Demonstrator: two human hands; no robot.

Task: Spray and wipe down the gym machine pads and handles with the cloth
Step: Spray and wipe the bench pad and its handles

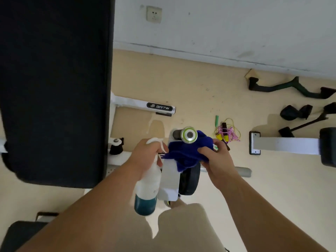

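The right hand [217, 159] has its grip closed on a bunched dark blue cloth [187, 153], pressing it over the white upright post of the gym machine [170, 180] just below a short steel peg with a green-ringed end cap [189, 134]. The left hand [145, 153] is closed round the neck of a white plastic spray bottle with teal liquid in its base [147, 186], finger at the trigger, the bottle hanging just left of the cloth and touching or nearly touching the post; the view is too blurred to say which.

To wipe well here, I judge the cloth should wrap the peg and turn round it, then drag down the post toward the black round roller [190, 180] beneath the grip, with the nozzle kept off the cloth hand while spraying.

Left of the bottle hand, the large black padded backrest [54, 88] stands close and limits elbow room on that side. Right of the cloth hand the beige floor [200, 84] is open, though a tangled skipping rope with yellow handles [227, 134] lies just beyond the fingers. Farther right are a white frame bar with a black pad [283, 145] and black cable handles [291, 86], well apart.
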